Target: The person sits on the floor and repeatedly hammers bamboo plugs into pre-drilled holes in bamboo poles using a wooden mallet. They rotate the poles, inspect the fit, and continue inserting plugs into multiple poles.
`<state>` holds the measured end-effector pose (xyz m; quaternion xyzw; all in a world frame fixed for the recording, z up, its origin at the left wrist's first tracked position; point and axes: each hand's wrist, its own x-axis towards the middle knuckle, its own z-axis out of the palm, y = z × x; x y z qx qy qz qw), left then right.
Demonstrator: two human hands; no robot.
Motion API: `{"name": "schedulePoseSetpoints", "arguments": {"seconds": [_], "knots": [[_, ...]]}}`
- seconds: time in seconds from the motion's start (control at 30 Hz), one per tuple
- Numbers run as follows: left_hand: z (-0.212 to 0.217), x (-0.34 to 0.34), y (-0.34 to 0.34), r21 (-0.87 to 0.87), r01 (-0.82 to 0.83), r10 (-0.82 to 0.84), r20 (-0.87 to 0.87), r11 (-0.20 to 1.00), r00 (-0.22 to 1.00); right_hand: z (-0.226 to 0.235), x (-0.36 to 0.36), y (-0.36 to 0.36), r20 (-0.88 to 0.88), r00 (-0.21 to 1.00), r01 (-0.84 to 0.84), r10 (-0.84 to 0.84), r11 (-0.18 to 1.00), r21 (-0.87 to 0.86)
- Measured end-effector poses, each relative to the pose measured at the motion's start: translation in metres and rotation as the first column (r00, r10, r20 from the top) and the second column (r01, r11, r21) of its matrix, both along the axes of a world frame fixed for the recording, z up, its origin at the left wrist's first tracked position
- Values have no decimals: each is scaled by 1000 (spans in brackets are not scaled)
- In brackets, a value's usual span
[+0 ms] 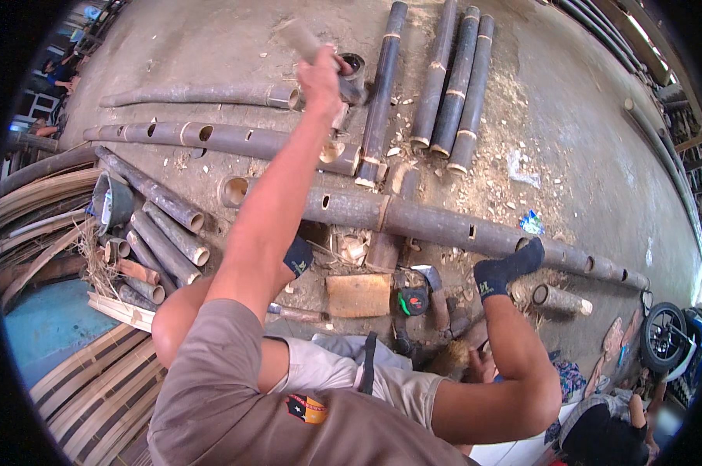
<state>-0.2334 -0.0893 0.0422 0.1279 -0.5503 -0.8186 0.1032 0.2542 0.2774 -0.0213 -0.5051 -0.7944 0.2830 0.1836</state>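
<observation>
- Left hand [320,74] is raised at arm's length, fingers clamped round the handle of a wooden mallet [303,39], whose pale head blurs above the fist.
- Right hand [483,363] is low by the person's lap, mostly hidden behind the bent forearm; whether its fingers are closed or apart cannot be told.
- Below the raised fist, a long dark bamboo pole [413,220] lies across the concrete floor [568,140], with small slots cut along it; the person's feet in dark socks [506,270] rest against it.
- A second drilled bamboo pole [211,138] lies beyond it, nearly parallel, with round holes along its side.
- Four straight bamboo lengths [452,85] lie side by side farther out, with pale chips scattered near them.
- Short bamboo offcuts [164,241] are heaped on the person's left.
- A flat wooden block [358,296] and a tape measure [414,301] sit just beside each other between the legs.
</observation>
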Motion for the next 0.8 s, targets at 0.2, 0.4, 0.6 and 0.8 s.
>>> {"name": "schedulePoseSetpoints", "arguments": {"seconds": [0.2, 0.4, 0.6, 0.8], "knots": [[-44, -96, 0, -27, -276, 275, -34, 961, 961, -115, -67, 3, 440, 897, 16, -43, 998, 64], [-101, -138, -8, -427, -351, 410, 52, 834, 911, -148, -78, 6, 620, 772, 24, -140, 981, 191], [-95, -98, 17, -401, -449, 475, -39, 798, 879, -160, -66, 3, 669, 743, -46, 9, 998, 38], [-12, 44, 69, -153, -38, 1, -235, 988, 972, -138, -23, 6, 665, 741, -94, 93, 995, -35]]}}
